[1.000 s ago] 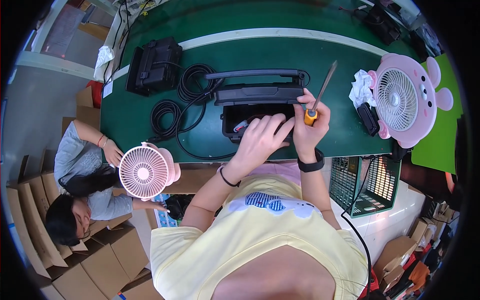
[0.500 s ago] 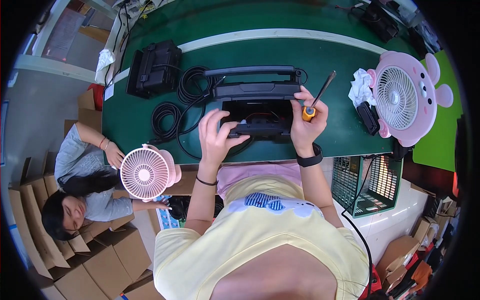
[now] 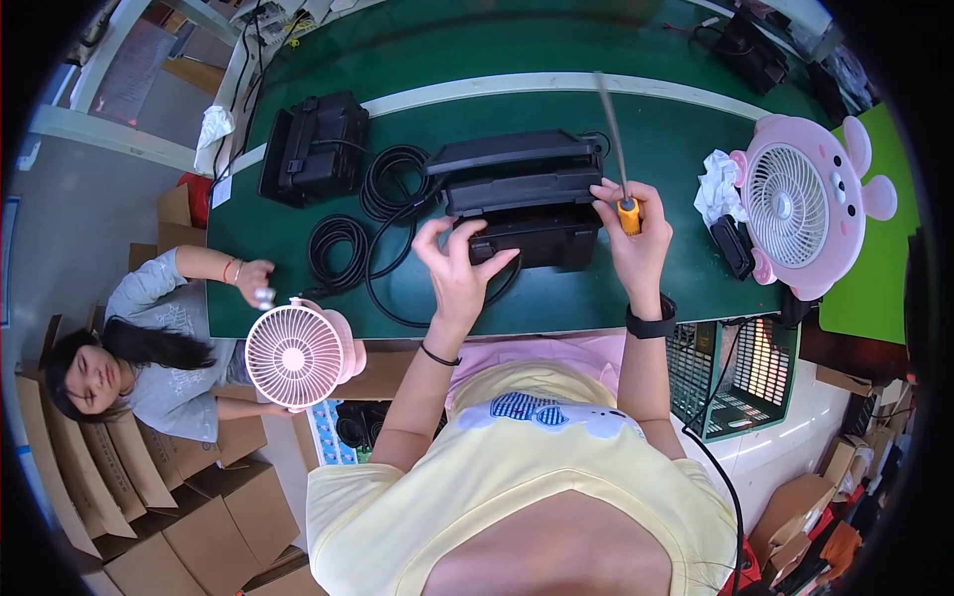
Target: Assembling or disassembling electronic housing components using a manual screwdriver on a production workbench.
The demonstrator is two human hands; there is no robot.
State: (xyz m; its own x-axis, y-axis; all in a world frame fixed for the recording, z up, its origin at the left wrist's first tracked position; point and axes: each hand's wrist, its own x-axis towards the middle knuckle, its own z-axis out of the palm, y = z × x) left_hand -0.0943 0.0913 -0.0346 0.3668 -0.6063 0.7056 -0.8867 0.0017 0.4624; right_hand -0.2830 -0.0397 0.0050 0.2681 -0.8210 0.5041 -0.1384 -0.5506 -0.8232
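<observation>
In front of me on the green table lies a black plastic case, with a narrow dark gap showing along its middle. My left hand grips its near left edge, thumb and fingers curled around it. A screwdriver with a yellow-orange handle sits in my right hand, its metal shaft pointing up and away. Fingertips of that same hand also touch the right end of the case. Coiled black cable lies to the left of the case, near my left hand.
Another black case stands at the far left. To the right are a pink animal-shaped fan, crumpled white paper and a small black part. At left, a co-worker's hand is near a small pink fan. A green crate stands below the table.
The case has tipped, so its inside with the red wire is now mostly hidden. The screwdriver's shaft has swung leftward. The co-worker's hand has lifted off the small fan, holding something small and pale.
</observation>
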